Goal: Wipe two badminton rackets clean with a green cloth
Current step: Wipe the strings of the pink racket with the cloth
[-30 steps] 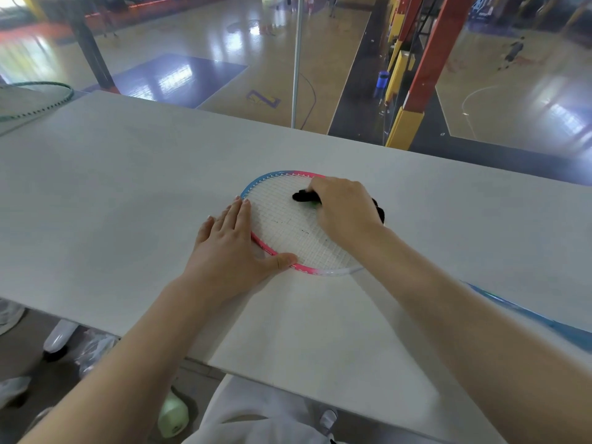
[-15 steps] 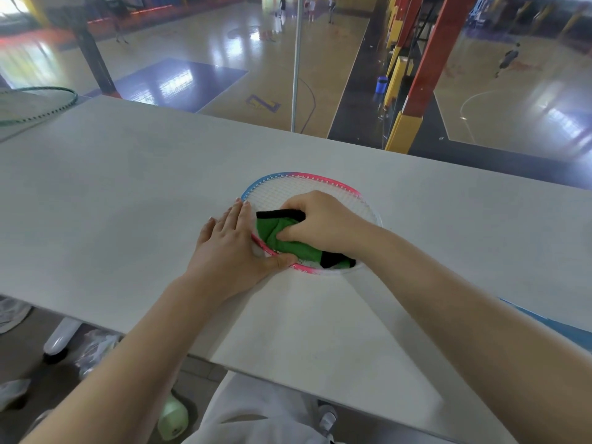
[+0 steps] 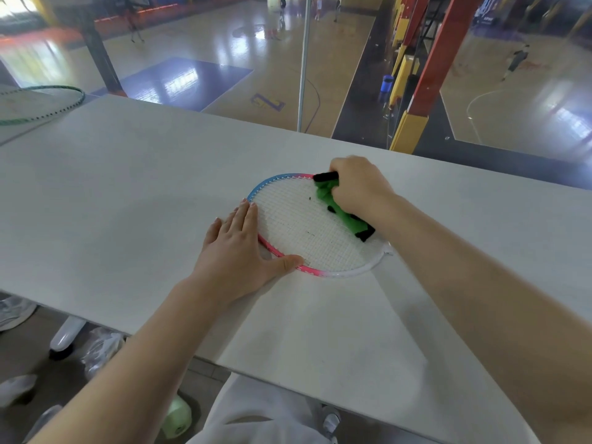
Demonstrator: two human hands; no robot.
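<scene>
A badminton racket (image 3: pixel 298 229) with a pink, blue and white frame lies flat on the white table (image 3: pixel 128 193), its head in the middle of the view. My right hand (image 3: pixel 358 187) grips a green cloth (image 3: pixel 339 209) with black edging and presses it on the strings at the head's far right side. My left hand (image 3: pixel 237 251) lies flat with straight fingers on the near left rim, thumb along the frame. The racket's shaft is hidden under my right forearm. A second racket (image 3: pixel 48 104) with a green frame lies at the far left.
The table's far edge overlooks a sports hall floor with a red and yellow pillar (image 3: pixel 423 91) and a thin metal pole (image 3: pixel 304 59). Under the near edge are shoes, a plastic bag (image 3: pixel 99 350) and a pale green object (image 3: pixel 176 418).
My right hand has swept the cloth from the near left part of the strings back to the far right rim. My left hand has stayed pressed on the rim.
</scene>
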